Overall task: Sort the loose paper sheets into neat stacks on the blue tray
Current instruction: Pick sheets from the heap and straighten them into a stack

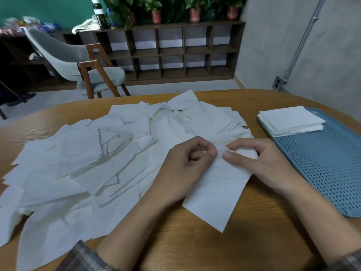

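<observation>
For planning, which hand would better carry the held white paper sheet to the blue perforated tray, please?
Right hand: it pinches the sheet nearest the tray; the left hand sits farther.

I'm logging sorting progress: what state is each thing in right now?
Left hand: pinches the single sheet's far edge.
Right hand: pinches the same edge.
Single sheet: lying on the table.
Loose sheets: scattered, overlapping, unsorted.
Stack: neat, on the blue tray's far end.
Blue tray: holds only that stack.

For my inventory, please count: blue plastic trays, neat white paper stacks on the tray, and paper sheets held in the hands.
Blue perforated plastic tray: 1
Neat stack of white paper sheets: 1
Held white paper sheet: 1
Total: 3
</observation>
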Demonstrator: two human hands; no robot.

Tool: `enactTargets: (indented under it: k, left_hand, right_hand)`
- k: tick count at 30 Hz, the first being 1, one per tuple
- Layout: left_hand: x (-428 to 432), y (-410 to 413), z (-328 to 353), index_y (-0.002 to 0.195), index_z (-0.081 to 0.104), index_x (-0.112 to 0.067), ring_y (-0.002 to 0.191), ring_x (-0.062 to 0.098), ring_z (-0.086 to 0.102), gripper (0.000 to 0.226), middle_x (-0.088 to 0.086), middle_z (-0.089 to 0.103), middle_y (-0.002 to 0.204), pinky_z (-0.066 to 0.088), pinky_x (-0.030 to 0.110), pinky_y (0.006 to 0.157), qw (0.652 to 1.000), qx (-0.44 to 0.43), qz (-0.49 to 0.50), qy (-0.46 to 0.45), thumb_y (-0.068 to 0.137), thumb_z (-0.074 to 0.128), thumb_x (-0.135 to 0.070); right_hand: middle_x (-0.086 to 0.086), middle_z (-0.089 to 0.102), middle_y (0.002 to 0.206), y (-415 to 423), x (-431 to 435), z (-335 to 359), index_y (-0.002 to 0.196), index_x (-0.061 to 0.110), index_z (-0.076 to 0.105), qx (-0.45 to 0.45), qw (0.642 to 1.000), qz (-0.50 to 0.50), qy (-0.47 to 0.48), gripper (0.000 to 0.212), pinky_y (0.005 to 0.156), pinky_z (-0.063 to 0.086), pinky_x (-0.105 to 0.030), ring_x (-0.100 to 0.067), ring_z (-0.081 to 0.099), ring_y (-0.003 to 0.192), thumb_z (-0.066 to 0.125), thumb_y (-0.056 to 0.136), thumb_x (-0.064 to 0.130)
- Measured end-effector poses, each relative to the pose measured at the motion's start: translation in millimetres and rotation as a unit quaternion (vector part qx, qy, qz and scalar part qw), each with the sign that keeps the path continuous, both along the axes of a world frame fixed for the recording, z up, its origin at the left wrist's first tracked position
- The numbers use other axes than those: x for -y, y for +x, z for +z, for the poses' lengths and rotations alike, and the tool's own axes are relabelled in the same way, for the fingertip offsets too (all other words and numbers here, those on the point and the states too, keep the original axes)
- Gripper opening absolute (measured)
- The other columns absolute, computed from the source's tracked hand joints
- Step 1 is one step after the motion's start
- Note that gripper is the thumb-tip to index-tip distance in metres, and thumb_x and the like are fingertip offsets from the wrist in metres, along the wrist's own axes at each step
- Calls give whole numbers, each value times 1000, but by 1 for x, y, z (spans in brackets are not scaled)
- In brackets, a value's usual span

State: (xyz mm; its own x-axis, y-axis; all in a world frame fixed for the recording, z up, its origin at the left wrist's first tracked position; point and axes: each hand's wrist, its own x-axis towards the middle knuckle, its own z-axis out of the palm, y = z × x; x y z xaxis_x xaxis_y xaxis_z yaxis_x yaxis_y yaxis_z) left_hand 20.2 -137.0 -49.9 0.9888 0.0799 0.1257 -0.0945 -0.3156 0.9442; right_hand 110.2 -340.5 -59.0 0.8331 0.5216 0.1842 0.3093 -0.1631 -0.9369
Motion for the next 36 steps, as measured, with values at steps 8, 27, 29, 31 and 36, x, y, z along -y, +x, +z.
enactTargets:
  k: [8, 27, 29, 31, 36]
  left_hand:
    - [-8, 1, 2, 114, 66, -45, 91, 7, 71, 36, -7, 72, 91, 54, 23, 71, 999, 10, 45, 20, 88, 85, -30]
    - [-7, 2, 5, 105, 73, -35, 98, 3, 69, 31, -17, 74, 96, 52, 18, 86, 989, 102, 93, 59, 83, 89, -20]
    - [-6, 2, 2, 114, 71, -32, 101, 3, 66, 36, -18, 72, 103, 47, 11, 85, 975, 147, 122, 114, 84, 89, -23]
    - [-6, 4, 1, 121, 67, -33, 109, 1, 60, 41, -20, 65, 119, 41, 6, 88, 958, 176, 169, 151, 85, 87, -36]
    - [-7, -1, 14, 128, 60, -49, 102, -11, 65, 63, -20, 66, 123, 54, 10, 81, 992, -18, 53, -116, 70, 75, -66]
  right_hand:
    - [0, 80, 107, 5, 0, 2, 93, 23, 81, -85, 991, -38, 94, 13, 84, 53, -28, -15, 73, 97, 76, 82, 29]
    - [19, 68, 128, -8, -7, 6, 129, 45, 65, -49, 996, 70, 10, 44, 88, 49, -15, -3, 65, 117, 78, 92, 25]
    - [19, 68, 128, -8, -8, 5, 129, 47, 65, -38, 998, 48, 25, 45, 87, 52, -19, -6, 66, 116, 72, 94, 20]
    - [11, 68, 129, -6, -8, 5, 131, 46, 63, -48, 995, 40, 79, 51, 92, 56, -27, -15, 67, 118, 74, 92, 15]
    - [2, 59, 145, -4, -6, 10, 142, 52, 48, -86, 975, 11, 205, 77, 101, 58, -40, -24, 64, 128, 79, 87, 9]
